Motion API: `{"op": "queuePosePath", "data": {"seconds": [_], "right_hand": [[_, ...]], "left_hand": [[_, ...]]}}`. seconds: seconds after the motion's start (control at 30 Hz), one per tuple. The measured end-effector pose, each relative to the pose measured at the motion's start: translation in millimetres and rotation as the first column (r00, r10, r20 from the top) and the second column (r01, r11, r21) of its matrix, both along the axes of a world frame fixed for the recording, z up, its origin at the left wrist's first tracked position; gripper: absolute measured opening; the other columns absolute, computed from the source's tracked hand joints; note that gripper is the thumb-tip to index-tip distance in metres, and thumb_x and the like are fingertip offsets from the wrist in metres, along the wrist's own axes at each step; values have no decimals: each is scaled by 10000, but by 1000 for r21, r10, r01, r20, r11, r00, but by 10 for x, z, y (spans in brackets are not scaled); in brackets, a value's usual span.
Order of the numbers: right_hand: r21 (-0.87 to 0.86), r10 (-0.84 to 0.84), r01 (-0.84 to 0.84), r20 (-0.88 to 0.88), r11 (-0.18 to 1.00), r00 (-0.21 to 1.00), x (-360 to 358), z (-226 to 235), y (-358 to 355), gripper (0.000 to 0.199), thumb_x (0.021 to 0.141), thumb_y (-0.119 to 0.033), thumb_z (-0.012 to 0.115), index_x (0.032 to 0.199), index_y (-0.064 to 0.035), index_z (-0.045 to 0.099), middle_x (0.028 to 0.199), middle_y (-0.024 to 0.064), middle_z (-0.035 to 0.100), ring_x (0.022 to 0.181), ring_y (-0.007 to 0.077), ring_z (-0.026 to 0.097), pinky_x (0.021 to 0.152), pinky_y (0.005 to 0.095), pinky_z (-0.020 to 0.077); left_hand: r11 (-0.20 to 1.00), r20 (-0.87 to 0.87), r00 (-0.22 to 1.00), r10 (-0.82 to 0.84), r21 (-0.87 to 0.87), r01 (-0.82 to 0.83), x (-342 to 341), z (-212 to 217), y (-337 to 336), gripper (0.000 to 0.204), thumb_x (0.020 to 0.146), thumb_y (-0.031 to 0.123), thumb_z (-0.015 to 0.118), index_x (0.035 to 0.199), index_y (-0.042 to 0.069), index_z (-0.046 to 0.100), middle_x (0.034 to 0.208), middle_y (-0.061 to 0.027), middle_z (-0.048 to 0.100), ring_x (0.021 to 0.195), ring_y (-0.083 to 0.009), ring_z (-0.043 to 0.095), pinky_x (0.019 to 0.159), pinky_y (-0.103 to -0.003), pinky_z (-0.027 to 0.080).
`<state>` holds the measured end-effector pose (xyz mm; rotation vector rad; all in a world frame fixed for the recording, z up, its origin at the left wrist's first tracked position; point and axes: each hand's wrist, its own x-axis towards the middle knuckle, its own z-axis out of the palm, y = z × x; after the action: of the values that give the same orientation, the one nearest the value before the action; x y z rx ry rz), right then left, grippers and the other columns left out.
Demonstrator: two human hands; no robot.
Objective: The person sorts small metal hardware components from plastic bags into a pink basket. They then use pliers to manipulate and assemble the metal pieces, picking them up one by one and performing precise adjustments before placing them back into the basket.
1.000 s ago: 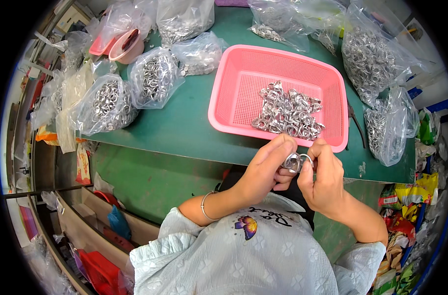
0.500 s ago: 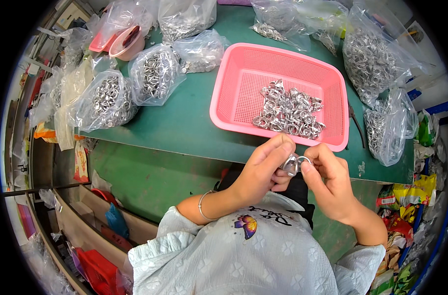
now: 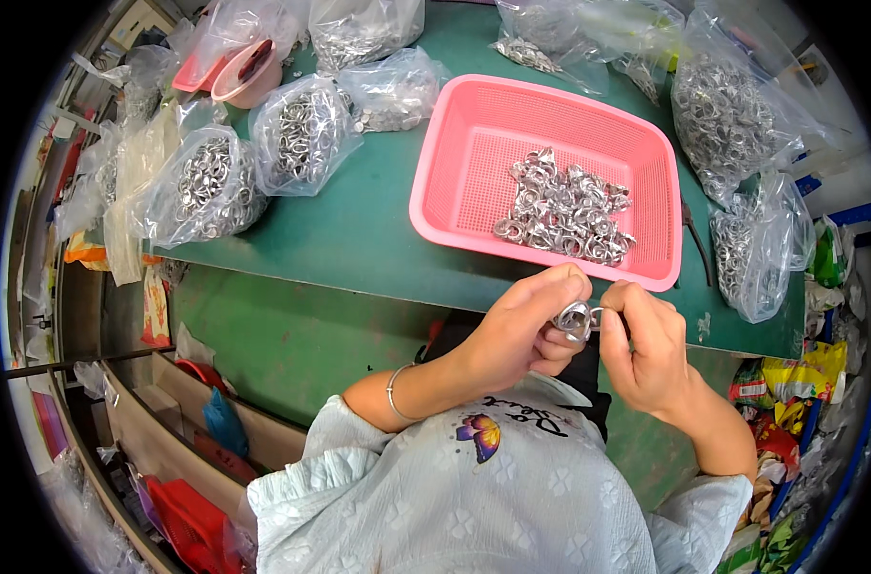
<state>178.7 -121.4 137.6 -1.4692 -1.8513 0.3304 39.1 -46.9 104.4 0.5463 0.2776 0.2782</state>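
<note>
Just in front of the table's near edge, my left hand (image 3: 534, 320) is closed round several silver metal rings (image 3: 574, 321) that stick out past the thumb. My right hand (image 3: 643, 346) pinches another silver ring (image 3: 596, 319) between thumb and finger, right beside the first ones. Whether the two hands' rings are linked or only touch, I cannot tell. Beyond the hands stands a pink perforated plastic basket (image 3: 454, 215). A heap of similar silver ring pieces (image 3: 569, 210) lies in its near right part.
Clear bags of silver pieces stand at the left (image 3: 215, 187) and right (image 3: 727, 115) of the green table (image 3: 340, 253). A small pink bowl (image 3: 253, 81) holds a dark red-handled tool. Black-handled pliers (image 3: 695, 244) lie right of the basket. Cardboard compartments (image 3: 177, 421) are at lower left.
Both hands have shifted slightly to the right. The rings in my left hand have turned to show a rounder face, and my right fingers have closed further over their ring.
</note>
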Motion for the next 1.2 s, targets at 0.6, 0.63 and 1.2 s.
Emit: {"op": "queuePosePath", "data": {"seconds": [0.6,0.63,1.2], "right_hand": [[-165,136,-144,-57,976,989,99,38,-27,57,762,64,480,804,27,468,665,166,492,558,319,517,497,366,417],[-193,137,-151,-82,970,987,104,52,-18,58,765,63,479,811,28,467,671,168,496,565,322,520,501,368,418],[-240,-41,20,-83,971,996,-33,144,-111,88,767,27,540,809,19,463,689,156,480,556,338,502,493,385,407]], "left_hand": [[936,97,974,-203,-272,222,33,-148,33,271,937,308,317,798,99,420,545,59,225,425,-48,194,361,-211,133],[922,91,967,-237,-294,254,29,-142,44,272,937,312,318,798,103,423,543,61,225,423,-47,191,360,-211,130],[892,49,968,248,378,-248,51,-175,-140,159,932,186,397,820,73,391,627,21,366,485,-28,264,415,-186,223]]}}
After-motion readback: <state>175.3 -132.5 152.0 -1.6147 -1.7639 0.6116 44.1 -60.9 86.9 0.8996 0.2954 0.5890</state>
